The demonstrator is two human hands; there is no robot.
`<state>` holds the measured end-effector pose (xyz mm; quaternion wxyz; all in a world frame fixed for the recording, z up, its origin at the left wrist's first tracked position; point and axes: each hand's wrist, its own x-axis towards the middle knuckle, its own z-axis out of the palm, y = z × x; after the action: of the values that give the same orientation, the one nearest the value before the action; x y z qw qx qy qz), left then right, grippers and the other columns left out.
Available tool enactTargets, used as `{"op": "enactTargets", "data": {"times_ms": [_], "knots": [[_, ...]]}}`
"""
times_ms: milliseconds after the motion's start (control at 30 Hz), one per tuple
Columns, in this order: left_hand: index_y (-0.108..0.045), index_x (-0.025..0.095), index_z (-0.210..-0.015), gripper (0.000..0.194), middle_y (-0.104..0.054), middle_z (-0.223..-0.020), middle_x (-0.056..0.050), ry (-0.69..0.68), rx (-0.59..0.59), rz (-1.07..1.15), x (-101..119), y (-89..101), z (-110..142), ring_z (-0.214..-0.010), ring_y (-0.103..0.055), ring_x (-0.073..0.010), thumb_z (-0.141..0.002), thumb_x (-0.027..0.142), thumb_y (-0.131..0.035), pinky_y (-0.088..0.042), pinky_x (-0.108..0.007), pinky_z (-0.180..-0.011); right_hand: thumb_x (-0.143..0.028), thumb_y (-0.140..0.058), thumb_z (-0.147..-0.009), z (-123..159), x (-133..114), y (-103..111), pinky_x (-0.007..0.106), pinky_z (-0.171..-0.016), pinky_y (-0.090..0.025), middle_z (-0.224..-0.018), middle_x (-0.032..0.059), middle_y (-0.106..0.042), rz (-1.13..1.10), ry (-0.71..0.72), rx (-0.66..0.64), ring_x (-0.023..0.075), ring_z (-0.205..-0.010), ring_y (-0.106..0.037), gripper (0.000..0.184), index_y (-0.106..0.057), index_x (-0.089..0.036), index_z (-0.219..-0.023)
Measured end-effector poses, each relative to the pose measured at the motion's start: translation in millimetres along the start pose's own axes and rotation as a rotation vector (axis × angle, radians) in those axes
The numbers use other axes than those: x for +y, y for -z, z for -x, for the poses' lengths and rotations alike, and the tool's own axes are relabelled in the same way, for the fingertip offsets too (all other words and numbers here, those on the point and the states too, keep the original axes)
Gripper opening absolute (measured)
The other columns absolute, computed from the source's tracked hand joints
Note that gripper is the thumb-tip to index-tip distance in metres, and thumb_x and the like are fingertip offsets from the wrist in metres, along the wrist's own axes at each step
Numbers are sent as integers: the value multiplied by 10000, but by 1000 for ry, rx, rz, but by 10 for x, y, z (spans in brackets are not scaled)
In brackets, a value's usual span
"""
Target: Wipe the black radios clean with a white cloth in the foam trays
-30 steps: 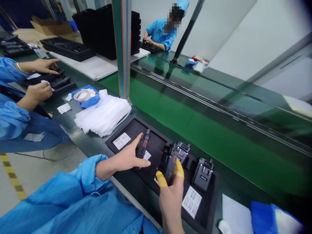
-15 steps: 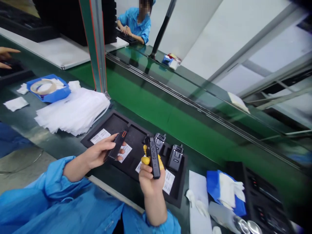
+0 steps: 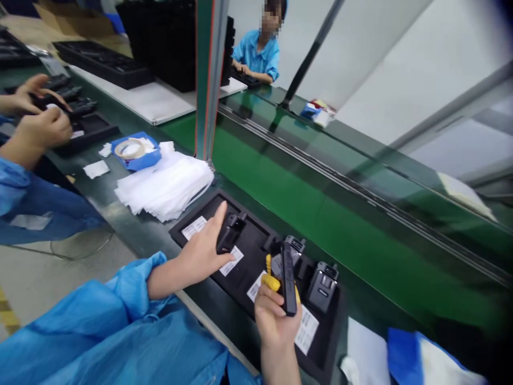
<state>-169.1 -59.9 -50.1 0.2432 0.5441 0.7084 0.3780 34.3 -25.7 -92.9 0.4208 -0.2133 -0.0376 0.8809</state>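
Note:
My left hand (image 3: 204,251) grips a small black handheld radio (image 3: 228,234) over the left part of a black foam tray (image 3: 256,243). My right hand (image 3: 276,315), with yellow finger cots on the fingertips, holds a second black radio (image 3: 287,278) upright on its edge above the tray's middle. Two more black radios stand in the tray's slots, one (image 3: 323,283) at the right and one (image 3: 295,247) just behind my right hand. White printed labels (image 3: 306,329) lie on the tray.
A stack of clear plastic bags (image 3: 166,184) and a blue dish with a tape roll (image 3: 134,151) lie left of the tray. A co-worker's hands (image 3: 38,125) work at far left; another person sits across the green conveyor (image 3: 320,198). Blue and white cloths (image 3: 417,355) lie at the right.
The view swung left again. My left hand brought its radio down toward the tray's left side. My right hand kept its radio upright, staying near the tray's middle.

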Motion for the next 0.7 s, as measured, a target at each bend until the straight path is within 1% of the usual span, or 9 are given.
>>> {"op": "enactTargets", "data": {"times_ms": [100,167,233,333,433,500,567,633,700], "knots": [[-24,253,-1487,1038,-370,-1450,-109,-50,-19,-36,35,7,47,-1258,-440,-305,-698,224,-699,-380,-417,-1026,-237,-622,-747,0,12,9,68,-348,-376,-681,-50,-467,32,-38,-26,22,-472,-414,162,-566,-220,-898],[-49,265,-1487,996,-359,-1460,-97,-64,-33,-46,35,27,34,-1260,-439,-292,-713,197,-673,-382,-407,-1026,-257,-609,-758,3,31,-6,75,-352,-378,-680,-46,-488,44,-39,17,26,-473,-424,158,-574,-229,-909],[-60,254,-1487,1008,-365,-1458,-103,-64,-29,-29,-18,65,-59,-1266,-435,-298,-701,208,-690,-371,-404,-1033,-292,-587,-772,8,55,-23,100,-342,-380,-680,-35,-520,73,-23,90,39,-471,-434,143,-586,-227,-900],[-70,187,-1488,1068,-367,-1452,-147,-61,6,59,-228,137,-368,-1287,-410,-326,-663,275,-741,-314,-418,-1067,-357,-608,-748,22,90,-48,146,-327,-376,-669,-18,-573,173,48,226,67,-474,-470,197,-598,-219,-888],[-38,116,-1482,1079,-378,-1432,-199,-8,-25,235,-517,171,-747,-1299,-396,-337,-671,315,-721,-288,-457,-1073,-379,-664,-696,56,111,-87,184,-360,-405,-711,3,-645,323,160,344,107,-518,-555,293,-587,-228,-934],[-64,90,-1476,1066,-353,-1442,-219,-7,-61,280,-682,152,-932,-1314,-378,-334,-672,354,-712,-309,-456,-1061,-375,-691,-670,89,117,-120,204,-385,-422,-752,9,-673,425,210,353,133,-549,-593,452,-543,-258,-1081],[-128,84,-1467,1021,-340,-1450,-225,-24,-97,288,-796,102,-1035,-1315,-382,-323,-680,389,-704,-353,-435,-1036,-380,-708,-652,121,118,-148,212,-390,-423,-762,7,-675,503,234,336,148,-555,-602,621,-464,-281,-1215],[-189,78,-1453,959,-366,-1435,-224,-47,-131,283,-860,39,-1080,-1288,-425,-304,-701,406,-687,-386,-409,-1013,-391,-709,-651,143,120,-163,217,-391,-422,-769,1,-662,557,249,325,151,-555,-600,704,-409,-291,-1280],[-224,66,-1440,907,-408,-1410,-215,-72,-154,262,-888,-15,-1109,-1245,-474,-282,-723,403,-667,-392,-396,-1012,-405,-693,-674,150,128,-172,220,-393,-422,-798,-5,-644,597,261,310,147,-562,-595,718,-380,-303,-1312]]}}
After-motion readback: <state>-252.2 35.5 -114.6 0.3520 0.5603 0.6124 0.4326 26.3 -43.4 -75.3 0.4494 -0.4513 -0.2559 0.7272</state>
